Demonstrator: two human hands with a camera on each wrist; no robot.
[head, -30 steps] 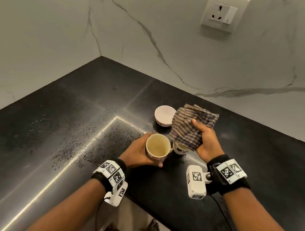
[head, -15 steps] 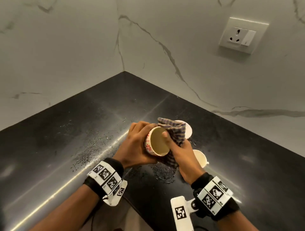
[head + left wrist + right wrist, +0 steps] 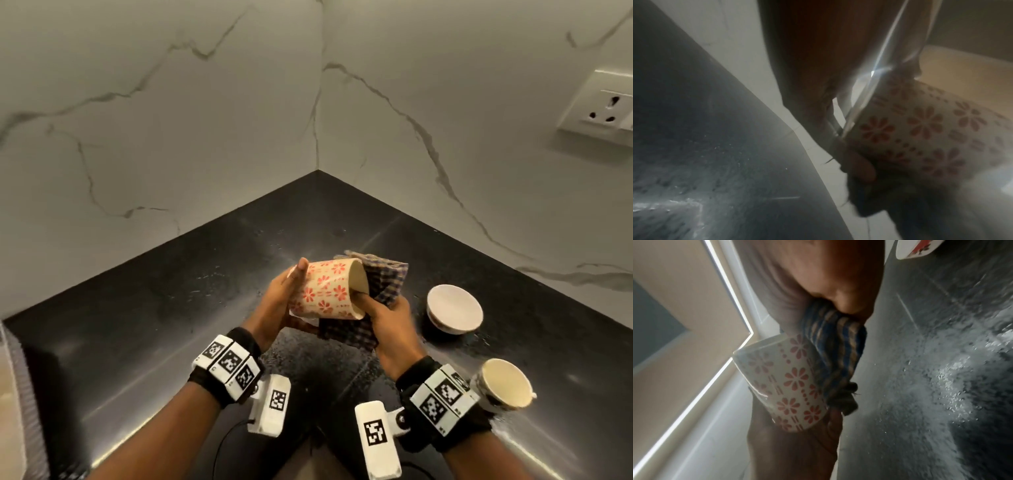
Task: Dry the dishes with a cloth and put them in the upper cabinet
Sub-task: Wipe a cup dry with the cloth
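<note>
Above wet counter (image 3: 171, 325), red-flowered cup (image 3: 325, 291) gripped by left fingers (image 3: 301, 274), right fingers (image 3: 368, 303) pinching checked cloth (image 3: 383, 284)

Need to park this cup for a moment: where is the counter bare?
Bare black counter left of the left hand, back to the wall corner. Crowded right of the right hand: upturned bowl, second cup.

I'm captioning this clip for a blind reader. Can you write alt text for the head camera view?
A left hand holds a red-flowered cup tipped sideways while the right hand presses a checked cloth at its mouth. Below, a wet black counter carries a bowl and another cup.
</note>
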